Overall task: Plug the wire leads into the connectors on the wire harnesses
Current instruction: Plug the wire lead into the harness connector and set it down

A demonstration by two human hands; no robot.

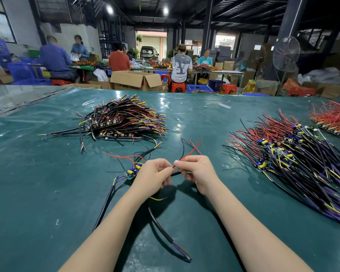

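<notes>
My left hand [155, 176] and my right hand [197, 171] meet at the middle of the green table [47, 183]. Between the fingertips of both hands runs a thin red lead [191, 151] that rises up and to the right beside a black lead [183, 148]. My right hand pinches the red lead; my left hand grips a short black sleeve end [175, 174]. A black cable [161, 225] with blue and yellow cores hangs from under my left hand toward me. A small circuit board [133, 172] with its own wires lies just left of my left hand.
A pile of black harnesses [124, 119] with yellow and blue tips lies at the far left centre. A larger heap of boards with red and black wires [289, 154] fills the right side, with a red-wire pile [334, 116] behind it. Several people work at tables beyond.
</notes>
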